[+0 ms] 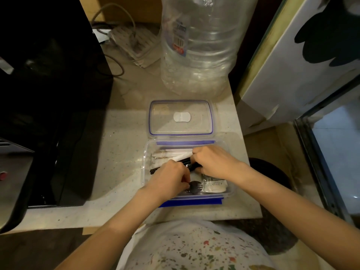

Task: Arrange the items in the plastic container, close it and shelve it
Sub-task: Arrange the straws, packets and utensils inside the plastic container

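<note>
A clear plastic container [146, 162] with blue clips stands open on the pale counter near its front edge. Its clear lid [181, 117] with a blue seal lies flat just behind it. Inside are white wrapped packets [167, 155], black utensils [155, 170], a black plastic fork [194, 185] and a white sachet [215, 187]. My left hand [171, 177] is inside the container with its fingers pinched on the fork's handle. My right hand [214, 162] is closed around a bundle of black utensils in the middle of the container, hiding their right ends.
A large clear water bottle [202, 45] stands behind the lid. A black appliance [48, 94] fills the left side. A power strip with cables [134, 43] lies at the back. A white fridge [303, 61] and a glass panel [335, 152] stand to the right.
</note>
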The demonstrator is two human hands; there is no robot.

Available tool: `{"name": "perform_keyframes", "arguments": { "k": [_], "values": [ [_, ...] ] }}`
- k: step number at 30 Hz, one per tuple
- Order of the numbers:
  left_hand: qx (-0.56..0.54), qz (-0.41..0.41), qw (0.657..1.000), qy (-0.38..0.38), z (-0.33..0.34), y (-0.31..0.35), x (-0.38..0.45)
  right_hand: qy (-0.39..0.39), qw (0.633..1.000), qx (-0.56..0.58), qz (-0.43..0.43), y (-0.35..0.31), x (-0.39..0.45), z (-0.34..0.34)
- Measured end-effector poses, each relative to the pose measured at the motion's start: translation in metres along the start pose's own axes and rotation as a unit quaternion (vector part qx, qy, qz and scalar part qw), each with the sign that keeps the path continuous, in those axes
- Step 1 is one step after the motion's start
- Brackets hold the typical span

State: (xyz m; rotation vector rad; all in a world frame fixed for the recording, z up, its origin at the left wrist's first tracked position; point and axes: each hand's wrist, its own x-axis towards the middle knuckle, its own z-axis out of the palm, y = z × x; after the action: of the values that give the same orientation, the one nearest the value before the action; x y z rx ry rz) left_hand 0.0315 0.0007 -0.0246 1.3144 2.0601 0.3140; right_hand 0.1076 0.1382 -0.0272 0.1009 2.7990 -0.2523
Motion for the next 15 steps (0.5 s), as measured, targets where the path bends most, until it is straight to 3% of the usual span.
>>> {"name": "perform_keyframes", "arguments": {
  "k": [6, 12, 15],
  "values": [
    [0.005, -0.022, 1.000, -0.019, 0.0082, -0.0013, 0.0050, 0.012, 0.999, -0.041, -0.009, -0.0030, -0.0015, 0.0006],
    [0.147, -0.071, 0.987, 0.002, 0.0055, -0.0043, 0.0035, 0.030, 1.000, -0.001, -0.007, -0.0001, -0.0019, 0.0027],
    [0.151, -0.066, 0.986, 0.013, 0.0024, -0.0074, 0.0012, 0.041, 0.999, 0.019, 0.001, 0.0013, -0.0046, 0.0047]
  ]
}}
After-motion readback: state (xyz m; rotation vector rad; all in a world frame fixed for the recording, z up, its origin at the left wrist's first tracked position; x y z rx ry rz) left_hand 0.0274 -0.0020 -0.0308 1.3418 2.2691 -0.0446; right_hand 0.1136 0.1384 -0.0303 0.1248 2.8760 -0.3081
